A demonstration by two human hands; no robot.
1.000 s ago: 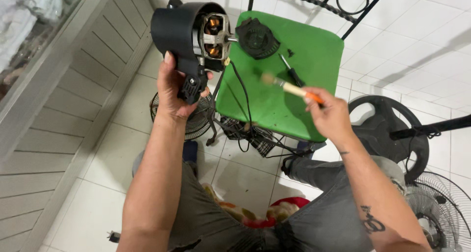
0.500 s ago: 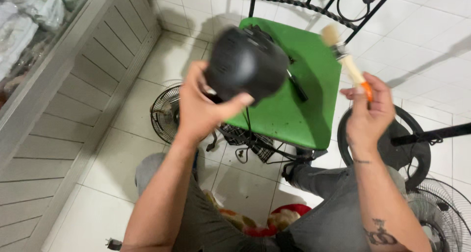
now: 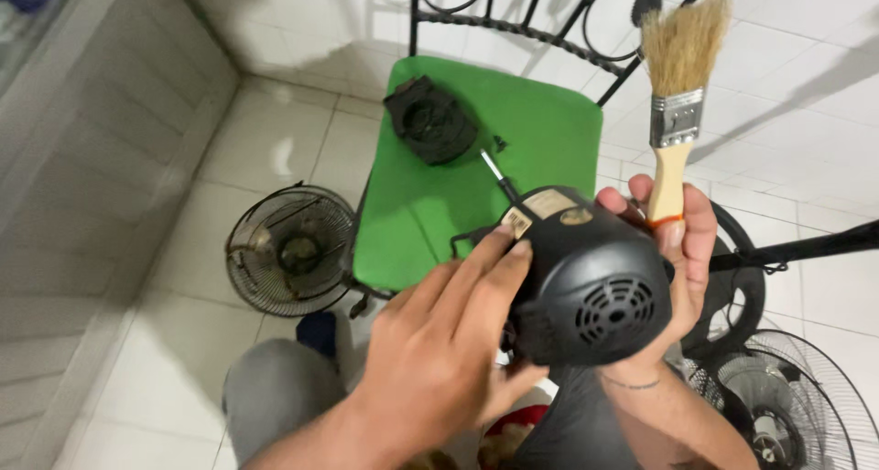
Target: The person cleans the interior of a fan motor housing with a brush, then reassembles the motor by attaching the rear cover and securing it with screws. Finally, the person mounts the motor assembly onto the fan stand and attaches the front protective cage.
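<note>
A black fan motor housing (image 3: 586, 287) with vent slots is held in front of me between both hands. My left hand (image 3: 449, 342) grips its left side, fingers over the top edge near a label. My right hand (image 3: 673, 250) cups its right side and also holds a paintbrush (image 3: 678, 95) upright, pale bristles up, wooden handle pinched against the housing.
A green seat (image 3: 558, 131) of a black metal chair lies beyond, carrying a black round fan part (image 3: 430, 119), a screwdriver (image 3: 499, 179) and a small screw. A fan grille (image 3: 291, 248) lies on the tiled floor at left; another grille (image 3: 778, 406) and stand at right.
The housing came down and closer, its vented back turned toward me. My right hand moved in from the right onto the housing, brush still held. My left hand shifted grip to the side.
</note>
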